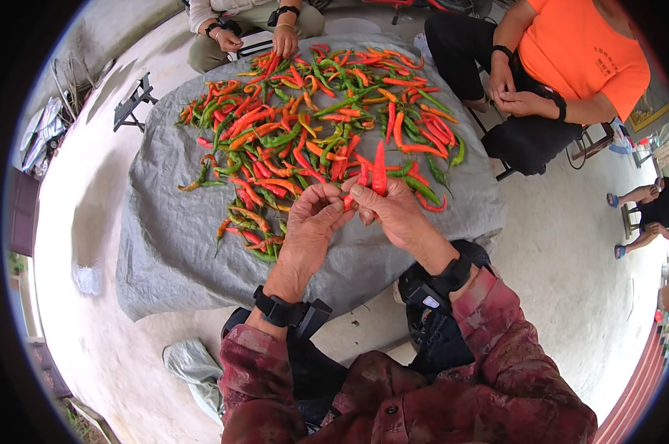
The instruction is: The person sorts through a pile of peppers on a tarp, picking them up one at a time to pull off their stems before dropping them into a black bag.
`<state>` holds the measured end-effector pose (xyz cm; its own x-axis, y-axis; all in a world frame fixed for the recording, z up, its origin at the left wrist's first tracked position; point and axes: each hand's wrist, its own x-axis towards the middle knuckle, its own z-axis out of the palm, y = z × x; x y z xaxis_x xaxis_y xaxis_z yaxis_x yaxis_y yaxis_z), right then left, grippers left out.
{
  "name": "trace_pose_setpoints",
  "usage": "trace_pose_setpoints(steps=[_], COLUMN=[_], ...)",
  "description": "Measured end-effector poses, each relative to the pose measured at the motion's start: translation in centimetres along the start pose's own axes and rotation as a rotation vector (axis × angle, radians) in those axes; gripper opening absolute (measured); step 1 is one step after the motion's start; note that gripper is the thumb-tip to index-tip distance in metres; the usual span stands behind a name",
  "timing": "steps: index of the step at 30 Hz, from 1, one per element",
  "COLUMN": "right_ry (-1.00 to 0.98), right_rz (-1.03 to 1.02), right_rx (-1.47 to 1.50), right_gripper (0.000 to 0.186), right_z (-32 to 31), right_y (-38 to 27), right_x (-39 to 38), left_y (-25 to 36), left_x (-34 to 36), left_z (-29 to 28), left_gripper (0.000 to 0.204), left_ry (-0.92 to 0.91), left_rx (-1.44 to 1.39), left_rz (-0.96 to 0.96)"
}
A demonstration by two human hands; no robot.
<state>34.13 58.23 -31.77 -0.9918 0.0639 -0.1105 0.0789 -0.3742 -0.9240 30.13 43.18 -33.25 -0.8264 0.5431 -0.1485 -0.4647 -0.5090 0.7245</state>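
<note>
Both my hands meet over the near edge of a spread of red, orange and green chili peppers (275,137). In my right hand (397,211) red chili peppers (379,170) are gripped between thumb and fingers, one of them pointing up and away from me. My left hand (313,222) is pinched closed at the near end of the held peppers, its fingertips touching or almost touching the right hand's. What exactly sits between the left fingertips is hidden. The peppers lie loose on a grey cloth (179,259).
Across the cloth, a co-worker's hand (285,41) reaches into the peppers. At the right sits a person in an orange shirt (586,55), hands together. A small dark stool (133,103) stands at the left. A pale plastic sack (194,366) lies on the floor near my legs.
</note>
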Motion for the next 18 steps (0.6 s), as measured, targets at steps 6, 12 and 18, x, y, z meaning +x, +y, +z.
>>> trace_pose_setpoints(steps=[6,12,18], right_ry=[0.012,0.177,0.157], right_rz=[0.026,0.057,0.102], right_rx=[0.070,0.323,0.351], right_gripper=[0.030,0.026,0.027], right_z=[-0.6,-1.8,-2.2], right_y=[0.2,-0.7,-0.7], right_x=[0.0,0.5,0.4], left_y=[0.8,3.7,5.7], left_x=[-0.5,-0.5,0.1], left_z=[0.0,-0.9,-4.0], left_gripper=[0.013,0.013,0.012], left_ry=[-0.041,0.168,0.342], left_rx=[0.180,0.291,0.336], left_rz=[-0.025,0.153,0.400])
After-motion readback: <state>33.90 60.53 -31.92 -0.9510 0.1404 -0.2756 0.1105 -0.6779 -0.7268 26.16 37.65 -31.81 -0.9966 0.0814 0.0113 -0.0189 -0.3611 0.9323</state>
